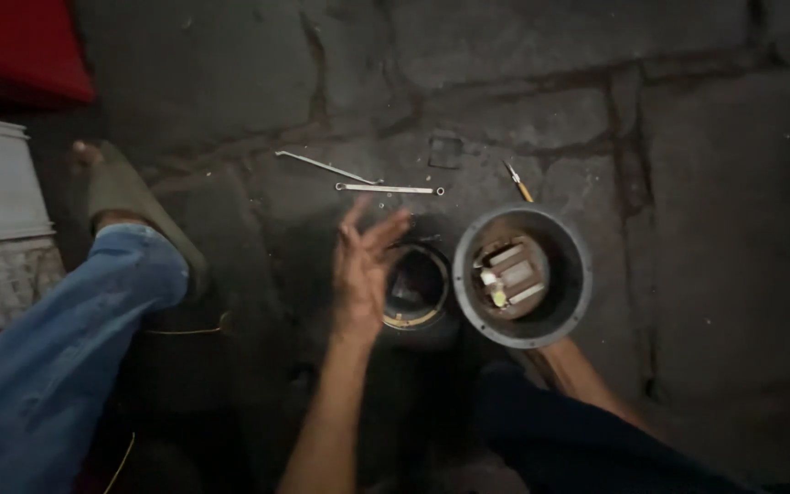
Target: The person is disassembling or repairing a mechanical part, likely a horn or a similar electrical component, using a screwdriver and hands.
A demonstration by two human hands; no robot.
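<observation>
- The round grey metal housing (522, 274) stands on the stone floor (706, 183), open end up, to the right of a darker round part with a brass-coloured ring (416, 291); pale blocks and a yellowish piece sit deep inside it.
- The left hand (365, 265) is lifted over the ringed part, fingers spread and loose, gripping nothing; it is blurred.
- The right hand is hidden behind the housing; only the forearm (578, 375) shows, running up to its lower rim. I cannot tell whether it grips or only steadies.
- As I read it, the work is between grips: the housing is propped while the free hand hovers. Any next move would call for a firm hold on the rim and a tool from the floor.
- Beyond the parts lie a flat double-ended spanner (388, 189), a bent metal rod (326, 167) and a yellow-handled tool (519, 186), well apart from both hands.
- A jeans leg (57, 357) and a sandalled foot (125, 197) reach in at left.
- The light is poor; the ringed part's inside is too dark to read.
</observation>
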